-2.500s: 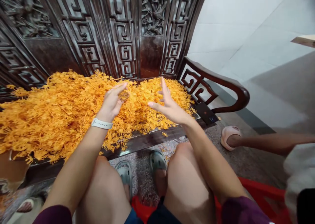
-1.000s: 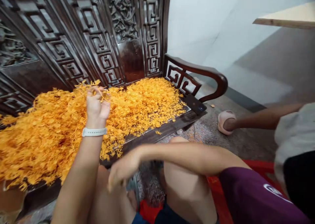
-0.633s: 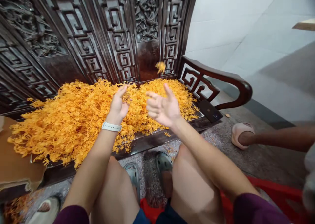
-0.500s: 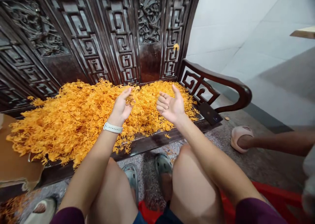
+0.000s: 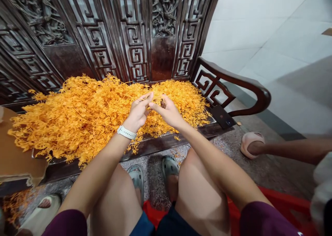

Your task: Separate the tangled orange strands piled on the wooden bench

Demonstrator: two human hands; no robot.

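A big heap of orange-yellow artificial flower sprigs (image 5: 85,115) lies on the seat of a dark carved wooden bench (image 5: 166,144). Above its right part, my left hand (image 5: 139,113), with a pale watch strap (image 5: 126,132) on the wrist, is closed with thumb and fingers pinching a thin yellow sprig. Close beside it, my right hand (image 5: 169,113) is bent inward, its fingertips pinched at the same yellow sprig. The fingertips nearly meet. Yellow strands show between them, but the heap behind is the same colour and blurs their outline.
A dark phone (image 5: 221,116) lies at the bench's right end, below the curved armrest (image 5: 233,80). Torn cardboard (image 5: 22,163) is at the left. Another person's foot in a pink slipper (image 5: 252,144) stands at right. Loose orange bits (image 5: 15,205) lie on the floor.
My hands were apart and open, with a small yellow piece in the air near the bench back. Now they have come together over the heap, fingers pinched, and the airborne piece is out of sight.
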